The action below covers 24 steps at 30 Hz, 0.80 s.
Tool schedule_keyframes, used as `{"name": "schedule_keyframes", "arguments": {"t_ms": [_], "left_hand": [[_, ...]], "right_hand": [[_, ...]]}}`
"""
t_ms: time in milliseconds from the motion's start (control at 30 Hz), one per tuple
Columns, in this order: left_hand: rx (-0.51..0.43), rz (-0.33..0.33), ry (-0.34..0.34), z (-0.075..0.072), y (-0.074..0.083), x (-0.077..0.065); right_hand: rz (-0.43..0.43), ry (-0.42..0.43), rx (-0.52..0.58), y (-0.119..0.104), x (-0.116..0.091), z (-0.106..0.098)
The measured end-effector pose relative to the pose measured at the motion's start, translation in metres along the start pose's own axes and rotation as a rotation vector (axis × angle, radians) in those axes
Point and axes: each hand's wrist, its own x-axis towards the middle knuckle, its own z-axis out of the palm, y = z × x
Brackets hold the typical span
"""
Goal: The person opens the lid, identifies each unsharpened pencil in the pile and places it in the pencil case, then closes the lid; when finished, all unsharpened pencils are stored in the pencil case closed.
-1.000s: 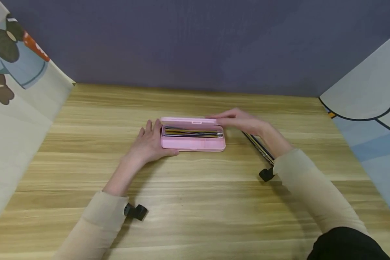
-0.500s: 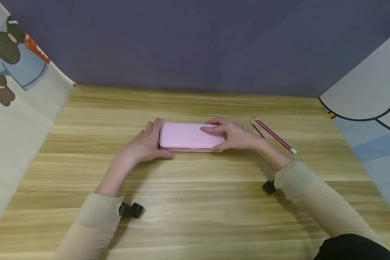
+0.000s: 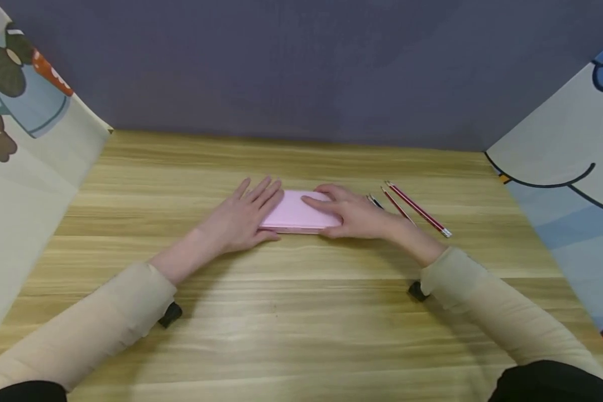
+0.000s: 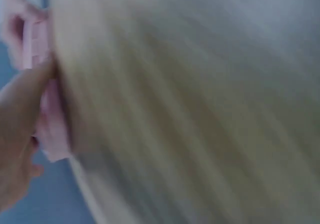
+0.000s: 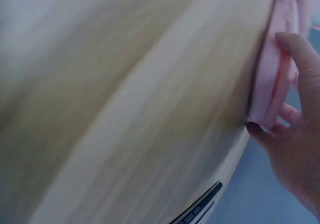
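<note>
A pink pencil case (image 3: 295, 209) lies lengthwise on the table with its lid lowered. My left hand (image 3: 238, 220) rests over the left end, fingers straight across the lid, thumb by the front edge. At the right end, my right hand (image 3: 359, 215) grips the case with its thumb in front and fingers at the back and on the lid. In the right wrist view, a seam runs along the side of the case (image 5: 265, 84) beside the fingers. The pencils inside are hidden by the lid.
Right of the case lie a red striped pencil (image 3: 419, 209) with a white end and a thinner red one (image 3: 396, 204). A dark pencil (image 3: 375, 201) is partly hidden behind the right hand. A dark wall (image 3: 301, 72) borders the wooden table (image 3: 281, 312) at the back.
The right hand has swung the lid down and taken hold of the right end. The left hand has moved from the case's left side onto the lid.
</note>
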Motion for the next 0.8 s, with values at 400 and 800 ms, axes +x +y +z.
{"name": "schedule_keyframes", "arguments": {"t_ms": [400, 800], "left_hand": [[-0.001, 0.026, 0.09, 0.018, -0.002, 0.0], [0.016, 0.019, 0.115, 0.018, 0.002, -0.003]], "right_hand": [[-0.065, 0.078, -0.309, -0.006, -0.004, 0.014], [-0.084, 0.089, -0.355, -0.006, -0.005, 0.018]]}}
